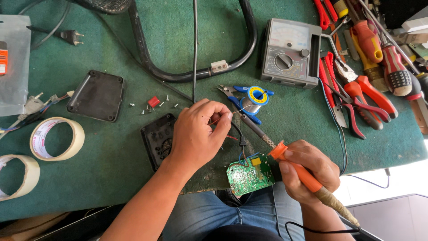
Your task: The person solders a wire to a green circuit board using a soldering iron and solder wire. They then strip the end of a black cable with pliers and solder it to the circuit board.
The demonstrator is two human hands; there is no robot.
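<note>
Pinching thin wires w/ our left hand, fingers closed on the red wire near the solder strand. Far left of that grip lie two tape rolls; nearer, a black cover, loose screws and the case half partly under the wrist. Just right of the pinch sit the solder spool and blue cutters. Below-right, the green board rests at the table edge over our lap, wired up to the pinch. Our right hand is clenched round the orange iron. Its long axis runs lower-right to upper-left, tip pointing at the left fingers, approx. between board and spool. Right hand is nearer the board. Beyond: meter, pliers and screwdrivers.
</note>
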